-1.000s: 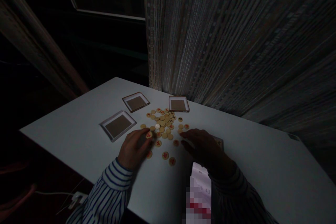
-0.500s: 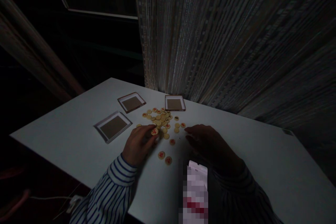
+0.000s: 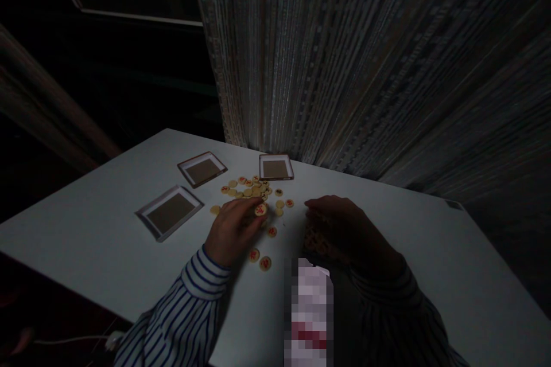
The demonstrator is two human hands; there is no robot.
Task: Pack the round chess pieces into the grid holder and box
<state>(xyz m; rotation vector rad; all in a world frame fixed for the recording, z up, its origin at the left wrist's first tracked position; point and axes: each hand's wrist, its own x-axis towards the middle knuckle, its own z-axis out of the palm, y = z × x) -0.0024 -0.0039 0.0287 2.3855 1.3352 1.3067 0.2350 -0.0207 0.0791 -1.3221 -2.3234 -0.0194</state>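
Note:
My left hand [image 3: 235,226] is closed, pinching a round xiangqi piece [image 3: 260,210] with a red character between thumb and fingers, above the white table. Behind it lies a loose pile of xiangqi pieces [image 3: 257,190], some face down, others showing red or dark characters. Nearer to me are two red-marked pieces, one of them a red piece [image 3: 265,263]. In deep shadow, my right hand [image 3: 344,229] hovers with bent fingers over a dark cluster of pieces [image 3: 321,243]. Its thumb and inner fingers are too dark to make out.
Three shallow tray-like box parts stand behind the pile: a left tray [image 3: 144,221], a middle tray [image 3: 189,180] and a back tray [image 3: 276,156]. A phone [image 3: 310,298] lies at the front of the white table [image 3: 86,229]. A bead-string curtain [image 3: 301,69] hangs behind.
The view has turned slightly right, so the table things sit further left. My left hand has moved right relative to the pile, still holding the piece. A dark cluster now shows under my right hand.

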